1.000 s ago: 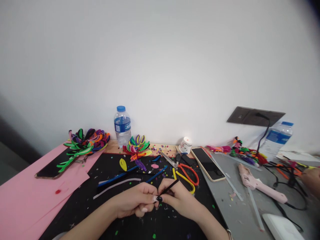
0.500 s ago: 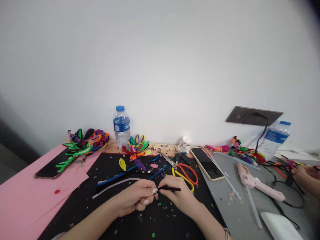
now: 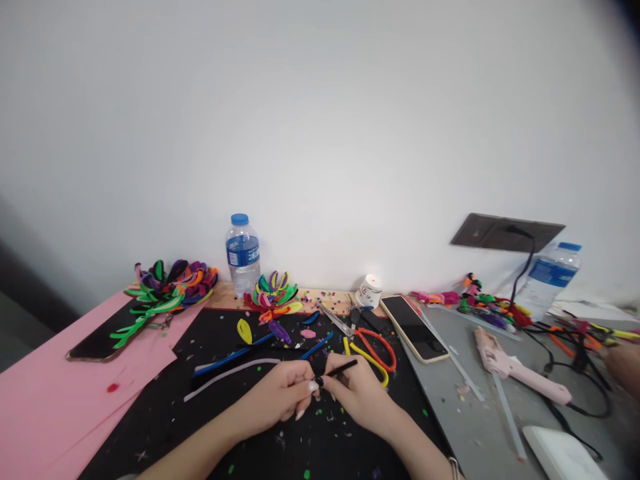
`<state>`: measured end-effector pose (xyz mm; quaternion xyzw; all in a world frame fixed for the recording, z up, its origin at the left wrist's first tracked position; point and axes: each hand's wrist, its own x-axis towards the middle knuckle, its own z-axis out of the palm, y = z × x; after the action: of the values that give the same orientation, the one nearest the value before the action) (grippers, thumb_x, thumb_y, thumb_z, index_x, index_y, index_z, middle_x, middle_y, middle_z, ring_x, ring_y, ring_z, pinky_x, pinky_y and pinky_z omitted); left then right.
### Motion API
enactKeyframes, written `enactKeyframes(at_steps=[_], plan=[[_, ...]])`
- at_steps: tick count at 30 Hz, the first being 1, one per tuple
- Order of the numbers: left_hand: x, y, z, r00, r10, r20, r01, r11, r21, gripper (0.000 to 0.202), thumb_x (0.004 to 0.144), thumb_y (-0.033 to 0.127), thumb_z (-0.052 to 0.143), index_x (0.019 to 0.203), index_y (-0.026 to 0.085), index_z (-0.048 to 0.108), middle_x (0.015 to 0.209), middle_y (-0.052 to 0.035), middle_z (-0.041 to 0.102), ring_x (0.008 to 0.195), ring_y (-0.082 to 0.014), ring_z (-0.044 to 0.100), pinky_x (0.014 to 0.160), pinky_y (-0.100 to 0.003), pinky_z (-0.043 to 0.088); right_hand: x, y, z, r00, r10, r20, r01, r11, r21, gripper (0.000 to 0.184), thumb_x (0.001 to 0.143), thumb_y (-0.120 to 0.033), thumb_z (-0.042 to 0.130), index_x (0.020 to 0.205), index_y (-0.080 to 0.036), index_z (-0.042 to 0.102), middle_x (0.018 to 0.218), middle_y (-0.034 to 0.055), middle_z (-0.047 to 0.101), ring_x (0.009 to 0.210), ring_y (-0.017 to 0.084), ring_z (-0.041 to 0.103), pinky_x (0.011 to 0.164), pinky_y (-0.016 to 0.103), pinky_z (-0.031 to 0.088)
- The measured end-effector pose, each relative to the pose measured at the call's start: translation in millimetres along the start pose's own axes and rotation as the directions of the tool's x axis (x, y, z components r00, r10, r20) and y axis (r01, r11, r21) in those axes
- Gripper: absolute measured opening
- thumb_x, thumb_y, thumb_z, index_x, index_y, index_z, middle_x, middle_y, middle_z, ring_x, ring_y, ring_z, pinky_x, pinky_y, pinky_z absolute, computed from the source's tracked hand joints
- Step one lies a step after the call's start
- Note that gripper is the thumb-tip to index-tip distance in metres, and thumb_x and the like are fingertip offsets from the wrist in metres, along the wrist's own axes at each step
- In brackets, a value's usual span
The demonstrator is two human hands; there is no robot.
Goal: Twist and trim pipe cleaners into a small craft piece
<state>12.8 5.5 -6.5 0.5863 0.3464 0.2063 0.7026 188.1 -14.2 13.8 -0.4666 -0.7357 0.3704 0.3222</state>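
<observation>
A short black pipe cleaner is pinched between my two hands over the black mat. The thumb and fingers of my left hand are closed on its near end. My right hand grips it close by, with the free end sticking out up and to the right. Whatever part lies inside the fingers is hidden. Behind my hands lie blue pipe cleaners, a pale lilac one and small yellow, purple and pink loops.
Orange-handled scissors, a paper cup and a phone stand or lie behind right. A pink glue gun rests further right, near a co-worker's hand. Bottles and pipe-cleaner flowers line the wall.
My fingers have shifted on the black pipe cleaner, and its free end now tilts upward instead of lying nearly level. The co-worker's hand at far right has moved.
</observation>
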Motion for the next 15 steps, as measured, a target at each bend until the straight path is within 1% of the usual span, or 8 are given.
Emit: enactKeyframes(at_steps=[2,4,6,8,12,13,15], plan=[[-0.5,2.2,2.2,0.994,0.095,-0.051,-0.087,0.986,0.145,0.022,0.082,0.032,0.044,0.067,0.017,0.043,0.048,0.0067,0.047,0.038,-0.0053,0.030,0.040,-0.018,0.021,1.5,0.4,1.4,0.996,0.086,0.032,-0.090,0.983,0.161,0.015,0.079,-0.021,0.053,0.065,-0.017,0.053,0.053,-0.0049,0.044,0.048,0.009,0.040,0.047,0.020,0.028],[-1.9,5.3,3.9,0.974,0.207,-0.094,-0.170,0.939,0.299,0.023,0.084,0.028,0.041,0.064,0.017,0.043,0.048,0.0057,0.047,0.044,-0.0073,0.038,0.047,-0.019,0.028,3.2,1.2,3.1,0.987,0.144,0.070,-0.158,0.937,0.313,0.018,0.078,-0.027,0.056,0.064,-0.017,0.051,0.050,-0.0061,0.042,0.044,0.007,0.036,0.043,0.019,0.025],[-4.0,7.9,4.8,0.952,0.283,-0.113,-0.209,0.876,0.434,0.024,0.085,0.024,0.039,0.063,0.017,0.045,0.049,0.0051,0.047,0.048,-0.0088,0.043,0.052,-0.019,0.031,4.4,1.8,5.0,0.980,0.171,0.102,-0.199,0.876,0.438,0.024,0.076,-0.032,0.059,0.062,-0.016,0.048,0.047,-0.0067,0.042,0.042,0.006,0.034,0.042,0.019,0.022],[-6.4,9.0,5.0,0.937,0.332,-0.107,-0.226,0.812,0.539,0.025,0.086,0.023,0.037,0.063,0.017,0.046,0.051,0.0042,0.047,0.050,-0.0094,0.044,0.052,-0.019,0.031,4.8,1.9,6.8,0.972,0.188,0.138,-0.233,0.806,0.544,0.029,0.075,-0.037,0.059,0.060,-0.016,0.047,0.045,-0.0066,0.042,0.040,0.005,0.032,0.040,0.019,0.019],[-9.8,6.5,4.1,0.911,0.407,-0.060,-0.276,0.714,0.643,0.026,0.087,0.021,0.034,0.064,0.018,0.046,0.058,0.0026,0.049,0.055,-0.0103,0.046,0.055,-0.020,0.032,3.4,1.3,9.8,0.956,0.218,0.195,-0.292,0.676,0.677,0.035,0.072,-0.045,0.061,0.059,-0.015,0.047,0.044,-0.0064,0.042,0.037,0.004,0.026,0.037,0.019,0.014],[-10.1,5.5,3.9,0.906,0.420,-0.051,-0.289,0.702,0.652,0.026,0.087,0.020,0.033,0.065,0.018,0.046,0.059,0.0026,0.049,0.056,-0.0103,0.046,0.055,-0.019,0.032,3.0,1.4,10.1,0.954,0.224,0.198,-0.298,0.659,0.690,0.036,0.071,-0.045,0.062,0.059,-0.015,0.047,0.044,-0.0064,0.041,0.037,0.004,0.026,0.037,0.019,0.013],[-9.6,3.9,3.6,0.900,0.434,-0.046,-0.302,0.696,0.652,0.025,0.087,0.019,0.033,0.066,0.018,0.046,0.059,0.0030,0.049,0.055,-0.0101,0.045,0.055,-0.019,0.032,2.7,2.4,9.9,0.953,0.230,0.198,-0.302,0.662,0.686,0.037,0.071,-0.046,0.061,0.059,-0.014,0.048,0.044,-0.0064,0.041,0.036,0.004,0.025,0.037,0.020,0.012]])
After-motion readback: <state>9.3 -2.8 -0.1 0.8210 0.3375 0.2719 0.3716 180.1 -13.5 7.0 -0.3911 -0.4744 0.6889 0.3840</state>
